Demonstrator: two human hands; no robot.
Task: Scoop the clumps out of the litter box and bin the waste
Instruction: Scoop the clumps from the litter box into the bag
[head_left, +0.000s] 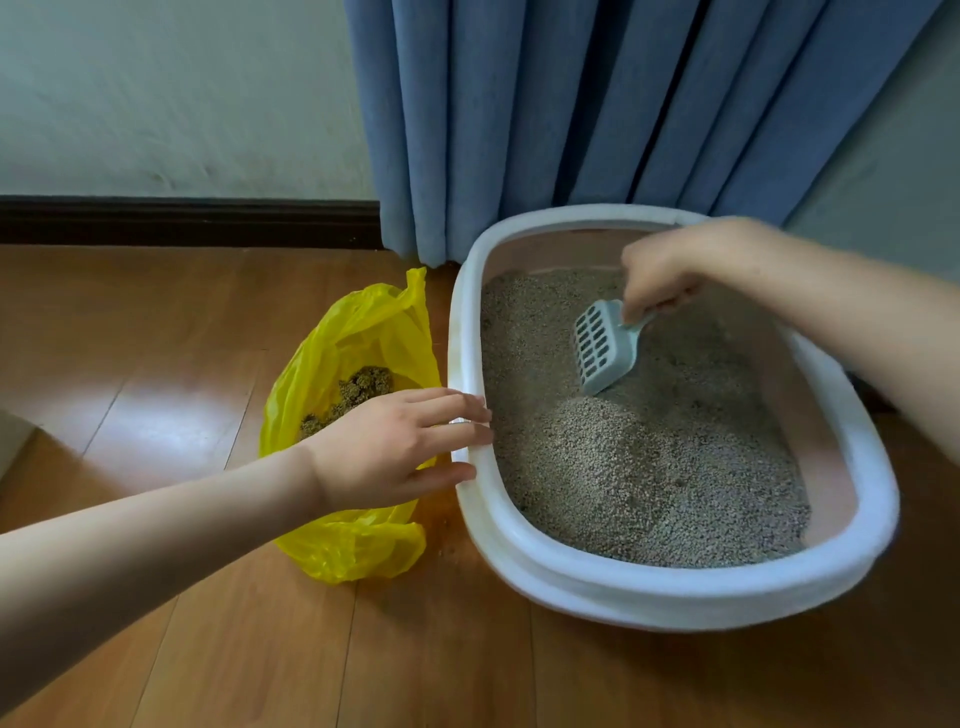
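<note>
On the floor the litter box (670, 597) sits just beside the yellow bag (353, 551) already holding clumps, left hand (395, 447) flat-fingered steadying its rim, right hand (670, 270) gripping the scoop (605, 348) mid-sift; next, likely a loaded lift bagward.

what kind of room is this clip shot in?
Likely a room in a home, at the foot of a wall. Cues: wood plank floor with a dark baseboard, blue curtain hanging to the floor, and a cat litter box set on the floor beside a yellow plastic bag.
</note>
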